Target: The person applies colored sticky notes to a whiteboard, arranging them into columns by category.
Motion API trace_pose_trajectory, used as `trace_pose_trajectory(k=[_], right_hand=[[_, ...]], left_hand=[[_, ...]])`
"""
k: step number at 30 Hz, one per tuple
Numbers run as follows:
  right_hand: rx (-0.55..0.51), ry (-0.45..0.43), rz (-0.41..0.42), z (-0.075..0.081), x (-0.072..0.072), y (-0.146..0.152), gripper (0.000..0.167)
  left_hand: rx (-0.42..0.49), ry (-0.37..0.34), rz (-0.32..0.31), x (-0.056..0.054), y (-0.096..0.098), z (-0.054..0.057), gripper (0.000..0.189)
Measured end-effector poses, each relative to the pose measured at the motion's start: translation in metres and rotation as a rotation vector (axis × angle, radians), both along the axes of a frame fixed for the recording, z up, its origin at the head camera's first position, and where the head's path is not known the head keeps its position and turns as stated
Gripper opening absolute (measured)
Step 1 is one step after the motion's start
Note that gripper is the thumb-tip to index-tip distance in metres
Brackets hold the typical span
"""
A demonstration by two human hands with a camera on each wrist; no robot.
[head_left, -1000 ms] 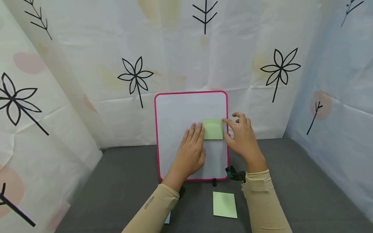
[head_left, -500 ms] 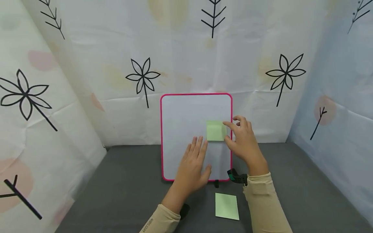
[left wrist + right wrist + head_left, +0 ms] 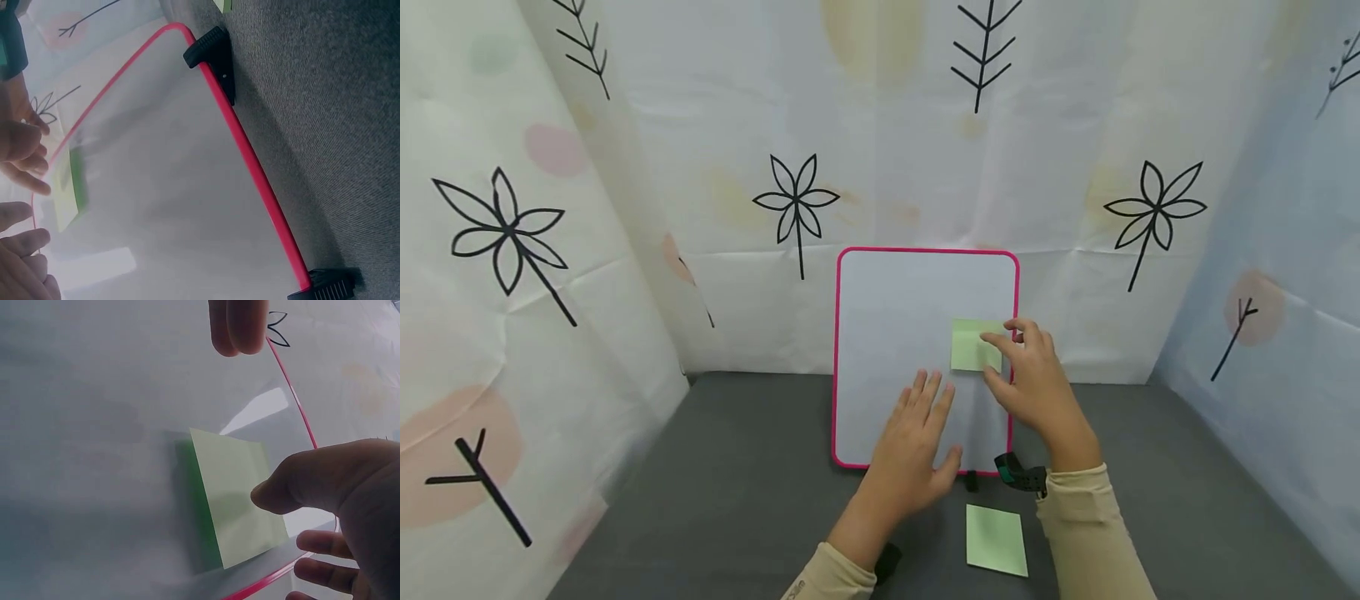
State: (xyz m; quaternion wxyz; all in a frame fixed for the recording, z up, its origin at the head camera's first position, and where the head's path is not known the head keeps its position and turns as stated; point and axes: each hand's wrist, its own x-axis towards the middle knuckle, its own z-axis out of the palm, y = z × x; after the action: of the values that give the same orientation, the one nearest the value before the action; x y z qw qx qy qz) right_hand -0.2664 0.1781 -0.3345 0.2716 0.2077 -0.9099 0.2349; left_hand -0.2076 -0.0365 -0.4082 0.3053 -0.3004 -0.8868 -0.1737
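A whiteboard (image 3: 895, 317) with a pink frame stands upright. A pale green sticky note (image 3: 966, 346) is on its right side; in the right wrist view the note's (image 3: 219, 531) lower edge lifts off the board and casts a green shadow. My right hand (image 3: 1037, 383) is at the note's right side, index finger and thumb apart and overlapping it, with nothing gripped. My left hand (image 3: 913, 454) is in front of the board's lower middle, below and left of the note, fingers extended and holding nothing.
Another pale green sticky note (image 3: 996, 542) lies on the dark grey table (image 3: 745, 483) before the board. Black feet (image 3: 212, 53) clip onto the board's bottom edge. Printed cloth walls (image 3: 910, 167) stand behind and at both sides.
My left hand has come away from the note's left edge and moved lower. My right hand's fingertips have shifted from the note's right edge onto its face. The head view has turned slightly left.
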Motion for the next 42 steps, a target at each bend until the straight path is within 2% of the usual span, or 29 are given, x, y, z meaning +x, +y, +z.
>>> trace_pose_trajectory(k=[6,11,16,21,27,30,35,42], right_hand=[[0.014,-0.009,0.022,-0.004,0.006,-0.002,0.045],[0.025,-0.018,0.039,-0.003,0.011,-0.005,0.045],[0.029,-0.011,0.079,0.0,0.016,-0.021,0.044],[0.062,-0.038,0.114,0.005,0.029,-0.025,0.044],[0.067,-0.101,0.214,0.01,0.045,-0.015,0.037],[0.087,-0.106,0.243,0.006,0.051,-0.007,0.034],[0.143,-0.116,0.222,-0.007,0.057,0.009,0.03],[0.205,-0.183,0.236,-0.026,0.066,0.028,0.027]], left_hand=[[-0.04,-0.044,-0.018,0.006,0.004,-0.002,0.077],[-0.072,-0.059,-0.022,0.005,0.003,-0.004,0.075],[-0.086,-0.075,-0.009,0.004,-0.006,-0.001,0.076],[-0.077,-0.074,-0.021,0.005,-0.005,-0.001,0.075],[-0.061,-0.097,-0.077,0.006,0.001,0.0,0.072],[-0.077,-0.116,-0.102,0.007,0.003,0.0,0.071],[-0.108,-0.173,-0.124,0.009,0.004,0.002,0.064],[-0.141,-0.27,-0.162,0.016,0.006,0.003,0.039]])
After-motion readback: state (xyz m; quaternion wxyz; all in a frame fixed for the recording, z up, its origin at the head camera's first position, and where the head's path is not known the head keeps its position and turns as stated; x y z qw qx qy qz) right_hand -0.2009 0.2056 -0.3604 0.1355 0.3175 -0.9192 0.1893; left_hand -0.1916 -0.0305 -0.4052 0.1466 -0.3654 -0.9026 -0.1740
